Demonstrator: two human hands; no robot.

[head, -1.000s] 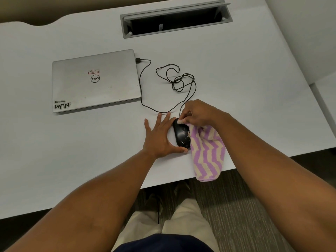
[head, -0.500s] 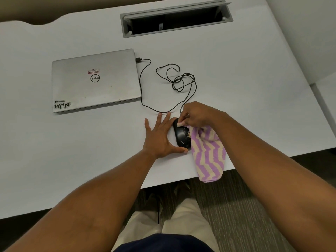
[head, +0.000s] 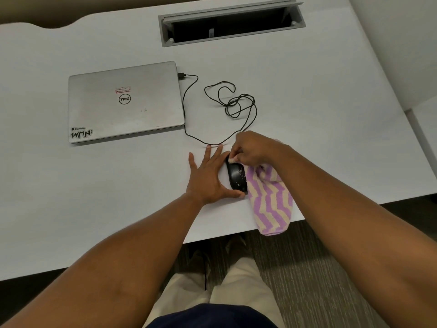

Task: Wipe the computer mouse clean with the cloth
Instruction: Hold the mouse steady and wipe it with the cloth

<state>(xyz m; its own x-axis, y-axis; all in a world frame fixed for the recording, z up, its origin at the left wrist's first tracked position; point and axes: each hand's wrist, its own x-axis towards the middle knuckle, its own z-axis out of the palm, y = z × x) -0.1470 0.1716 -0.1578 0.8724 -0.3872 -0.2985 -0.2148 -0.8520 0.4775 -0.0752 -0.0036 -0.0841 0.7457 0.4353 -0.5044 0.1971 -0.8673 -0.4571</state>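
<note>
A black computer mouse [head: 236,177] with pale specks on its shell lies near the front edge of the white desk [head: 307,95]. My left hand [head: 209,177] lies flat beside it, fingers straight, thumb against the mouse's near end. My right hand [head: 254,149] pinches a purple and cream zigzag cloth [head: 269,200] and presses a corner of it onto the mouse's far end. The rest of the cloth trails over the desk edge, covering the mouse's right side.
A shut silver laptop [head: 124,102] lies at the left. A black cable [head: 233,102] runs from its side in loose loops to the mouse. A grey cable hatch [head: 231,22] stands open at the back. My legs and the carpet show below the desk edge.
My right hand has slid a little toward the left over the mouse's far end with the cloth corner. The hanging cloth shifted slightly. My left hand has stayed in place.
</note>
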